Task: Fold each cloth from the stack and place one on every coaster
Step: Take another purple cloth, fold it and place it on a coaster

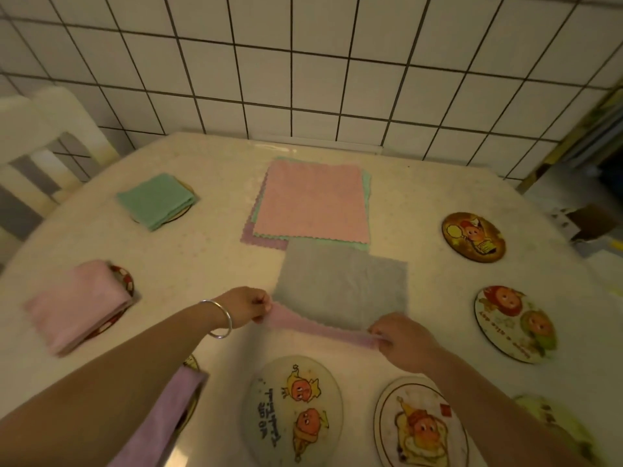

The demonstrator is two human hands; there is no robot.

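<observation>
A grey-and-pink cloth [342,286] lies spread on the table in front of the stack [312,202] of flat cloths, whose top one is pink. My left hand [246,306] pinches the cloth's near left corner and my right hand [403,338] pinches its near right corner, lifting the pink near edge. Folded cloths rest on three coasters: a green one [156,200], a pink one [79,305] and a purple one [161,412]. Bare coasters lie at the right [473,236], [514,323] and near me [293,407], [419,424].
The table [209,264] has a pale cover and stands against a white tiled wall [303,69]. A white chair [43,146] stands at the far left. Another coaster [553,423] shows blurred at the lower right, and boxes [590,224] sit beyond the table's right edge.
</observation>
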